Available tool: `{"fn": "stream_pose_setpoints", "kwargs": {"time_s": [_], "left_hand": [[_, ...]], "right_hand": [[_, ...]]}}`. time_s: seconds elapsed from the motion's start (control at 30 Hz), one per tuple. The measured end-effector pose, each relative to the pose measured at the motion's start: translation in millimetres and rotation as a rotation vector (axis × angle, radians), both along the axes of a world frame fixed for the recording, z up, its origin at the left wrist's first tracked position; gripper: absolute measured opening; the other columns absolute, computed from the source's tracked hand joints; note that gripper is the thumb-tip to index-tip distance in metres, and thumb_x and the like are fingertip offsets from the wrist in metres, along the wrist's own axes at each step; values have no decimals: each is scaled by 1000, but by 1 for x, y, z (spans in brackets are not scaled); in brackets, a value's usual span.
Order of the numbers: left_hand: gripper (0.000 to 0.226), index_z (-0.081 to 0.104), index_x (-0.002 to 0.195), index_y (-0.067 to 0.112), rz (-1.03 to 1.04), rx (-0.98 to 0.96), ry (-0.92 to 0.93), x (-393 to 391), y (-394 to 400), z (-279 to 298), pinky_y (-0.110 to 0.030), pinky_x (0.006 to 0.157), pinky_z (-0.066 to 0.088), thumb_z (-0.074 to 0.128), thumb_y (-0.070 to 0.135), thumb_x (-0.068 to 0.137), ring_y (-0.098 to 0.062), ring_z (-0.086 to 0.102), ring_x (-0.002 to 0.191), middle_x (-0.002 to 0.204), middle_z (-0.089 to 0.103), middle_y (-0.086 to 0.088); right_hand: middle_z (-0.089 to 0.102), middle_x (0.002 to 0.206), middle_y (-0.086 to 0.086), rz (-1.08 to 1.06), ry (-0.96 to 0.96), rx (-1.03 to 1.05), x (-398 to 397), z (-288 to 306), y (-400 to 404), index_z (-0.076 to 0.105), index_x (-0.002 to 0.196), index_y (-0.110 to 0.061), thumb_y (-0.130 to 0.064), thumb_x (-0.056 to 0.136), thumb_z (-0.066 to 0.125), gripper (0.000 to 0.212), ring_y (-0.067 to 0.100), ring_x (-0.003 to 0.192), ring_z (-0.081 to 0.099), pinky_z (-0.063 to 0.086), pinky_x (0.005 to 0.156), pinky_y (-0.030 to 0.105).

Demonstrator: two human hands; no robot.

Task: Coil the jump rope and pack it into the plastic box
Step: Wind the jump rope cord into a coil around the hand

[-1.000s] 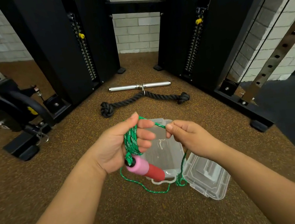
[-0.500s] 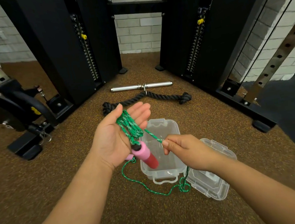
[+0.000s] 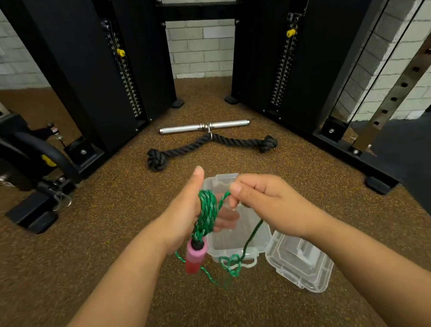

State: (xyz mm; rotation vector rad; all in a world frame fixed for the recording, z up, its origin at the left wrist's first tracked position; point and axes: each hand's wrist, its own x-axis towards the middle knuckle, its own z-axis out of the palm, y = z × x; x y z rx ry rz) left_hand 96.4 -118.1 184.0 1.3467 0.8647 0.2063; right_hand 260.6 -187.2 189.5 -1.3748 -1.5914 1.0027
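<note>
**Rope half coiled over the open box**

I see both hands held above the floor (image 3: 91, 258), just over the box (image 3: 233, 238). My left hand (image 3: 185, 217) stands with the thumb up and the palm turned toward the right; the green rope (image 3: 206, 212) is wound in several loops around it, and the fingers curl loosely behind the loops, so the coil sits on the hand rather than in a tight fist. The pink handle (image 3: 196, 255) hangs straight down from the bottom of the coil, below the hand and just left of the box's near corner.

My right hand (image 3: 264, 203) is closed, pinching the rope between thumb and forefinger close beside the coil. From that pinch a loose strand drops across the box and ends in a small tangle at its front edge, with a bit trailing on the floor.

The box is clear, open and upright on the floor; I cannot see anything in it. Its lid (image 3: 301, 263) lies touching its right side.

Farther off, a bar (image 3: 204, 126) and a black rope (image 3: 211, 145) lie between the machine's columns.
</note>
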Motion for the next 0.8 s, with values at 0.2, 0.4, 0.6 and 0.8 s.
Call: {"fn": "stream_pose_setpoints", "kwargs": {"time_s": [0.2,0.4,0.6,0.8], "left_hand": [[58,69,92,8,-246,-41,-9,-6,-3,15,-27,60,53,42,59,85,-19,63,50,58,68,-8],[42,60,59,14,55,-75,-246,-19,10,13,-20,41,38,48,44,85,-13,41,29,32,41,2],[40,48,54,23,448,-250,-516,-37,33,15,-17,38,36,48,46,87,-8,38,29,32,35,6],[44,47,55,25,609,-271,-577,-45,41,12,-17,41,35,43,46,93,-5,37,31,33,36,7]], "right_hand": [[40,55,-13,-127,-21,-73,8,-11,8,58,68,-26,-36,97,43,33,6,51,35,32,53,24],[36,57,-6,-63,296,-299,13,-14,8,59,77,-19,-32,100,37,34,7,49,32,36,53,21],[34,59,-9,-47,267,-326,29,-23,5,57,77,-22,-33,101,37,33,9,52,27,27,52,23],[38,61,-7,-118,254,-315,44,-28,5,64,85,-21,-27,101,39,31,9,54,32,31,55,24]]}}
